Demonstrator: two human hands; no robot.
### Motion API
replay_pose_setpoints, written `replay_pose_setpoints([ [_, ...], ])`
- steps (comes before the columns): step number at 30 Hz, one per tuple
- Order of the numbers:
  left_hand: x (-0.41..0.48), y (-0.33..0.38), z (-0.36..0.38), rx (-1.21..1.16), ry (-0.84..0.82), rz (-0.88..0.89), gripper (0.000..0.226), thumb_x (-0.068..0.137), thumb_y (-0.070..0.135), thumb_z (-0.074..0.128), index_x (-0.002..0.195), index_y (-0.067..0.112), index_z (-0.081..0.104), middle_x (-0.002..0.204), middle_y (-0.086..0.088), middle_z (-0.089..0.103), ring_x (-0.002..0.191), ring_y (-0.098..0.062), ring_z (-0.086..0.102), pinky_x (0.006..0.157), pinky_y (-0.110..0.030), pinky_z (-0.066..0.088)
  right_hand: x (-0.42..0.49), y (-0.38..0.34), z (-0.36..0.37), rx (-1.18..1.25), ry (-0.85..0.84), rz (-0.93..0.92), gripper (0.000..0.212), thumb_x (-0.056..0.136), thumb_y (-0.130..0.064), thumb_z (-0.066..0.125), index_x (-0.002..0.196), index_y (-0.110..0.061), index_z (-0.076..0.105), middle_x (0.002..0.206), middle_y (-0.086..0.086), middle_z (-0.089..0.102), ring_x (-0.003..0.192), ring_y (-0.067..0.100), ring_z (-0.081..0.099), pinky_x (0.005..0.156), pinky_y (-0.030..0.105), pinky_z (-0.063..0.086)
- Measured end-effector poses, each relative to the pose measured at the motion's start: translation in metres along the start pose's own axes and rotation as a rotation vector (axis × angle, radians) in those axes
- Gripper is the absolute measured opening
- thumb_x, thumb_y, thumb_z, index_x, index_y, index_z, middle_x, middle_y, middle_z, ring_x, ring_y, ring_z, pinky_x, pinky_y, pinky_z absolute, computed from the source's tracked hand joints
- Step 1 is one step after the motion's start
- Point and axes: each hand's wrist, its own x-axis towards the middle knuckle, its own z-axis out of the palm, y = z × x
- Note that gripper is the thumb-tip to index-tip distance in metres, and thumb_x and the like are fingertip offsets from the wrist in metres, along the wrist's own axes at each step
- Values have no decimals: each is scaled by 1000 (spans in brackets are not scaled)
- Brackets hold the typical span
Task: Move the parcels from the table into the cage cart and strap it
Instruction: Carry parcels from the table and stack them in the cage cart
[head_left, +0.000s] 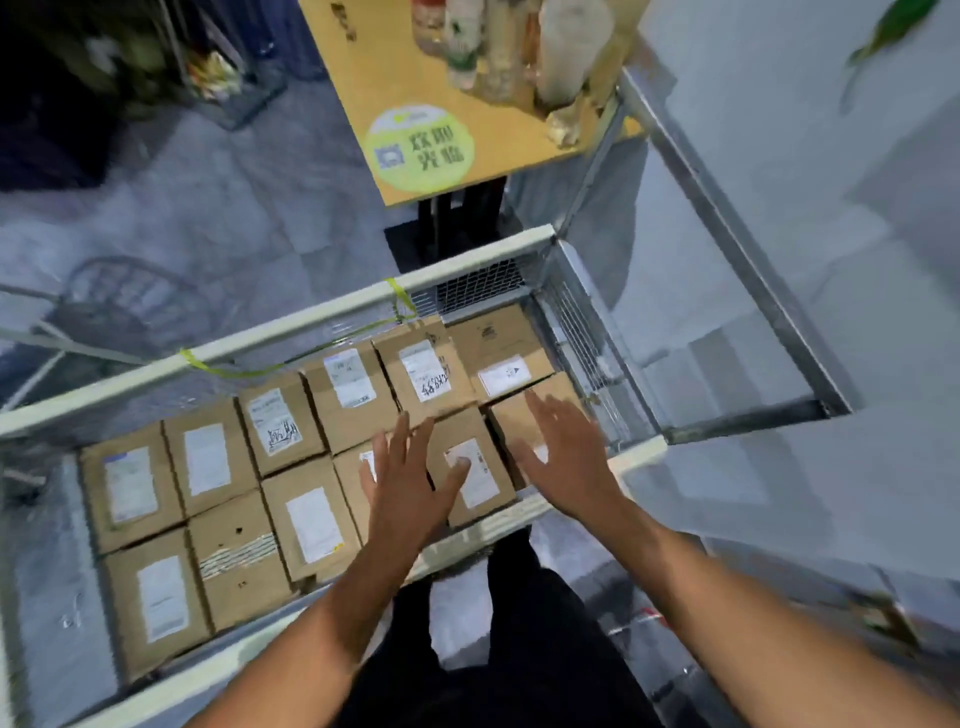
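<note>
Head view looks straight down into the cart, where the parcels lie labels up in two tight rows, edge to edge, so that they fill the floor and probably brace one another against sliding; none shows on the table beyond, which carries only a round sticker and some bottles, so loading looks done or nearly so. Both hands are flat with fingers spread and grip nothing; the right hand is over the end box, which sits slightly askew, and the left hand is over its neighbours. Motion blur makes it hard to say whether the palms press on the cardboard or hover just above it; flat palms suit patting down and squaring a row rather than lifting. A yellow-green strap is looped on the far rail at two places with a slack run between, seemingly parked clear of the loading; strapping appears not yet done.
</note>
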Motion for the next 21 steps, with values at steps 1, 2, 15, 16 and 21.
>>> replay_pose_setpoints([
  [1,-8,4,-9,-14,-20,35,83,89,81,41,161,39,31,175,8,11,161,-27,2,126,-62,11,-16,-6,-7,42,54,25,89,90,-78,23,162,-28,31,165,8,36,154,32,28,123,58,22],
  [2,-15,10,-16,-24,-28,75,86,86,83,37,161,39,31,175,8,11,162,-27,2,126,-61,11,-31,-10,-12,74,106,47,87,90,-79,23,161,-30,32,165,6,36,155,31,27,123,58,21],
  [15,-96,159,-5,118,-272,823,91,85,92,22,163,45,20,174,17,-3,160,-17,-16,127,-54,-8,-262,41,-53,354,584,594,75,90,-81,24,160,-53,15,172,-8,16,160,14,1,129,52,-2],
  [16,-106,172,1,140,-295,871,91,84,92,22,162,45,22,174,15,0,161,-18,-14,128,-55,-6,-280,48,-55,369,629,635,74,91,-80,25,159,-54,15,172,-8,16,160,14,2,129,51,-2],
  [21,-156,233,48,251,-454,1099,84,90,86,35,161,44,27,175,12,6,160,-19,-14,129,-57,-2,-366,87,-47,463,839,858,67,99,-70,34,160,-47,19,172,-7,16,160,12,1,129,44,-1],
])
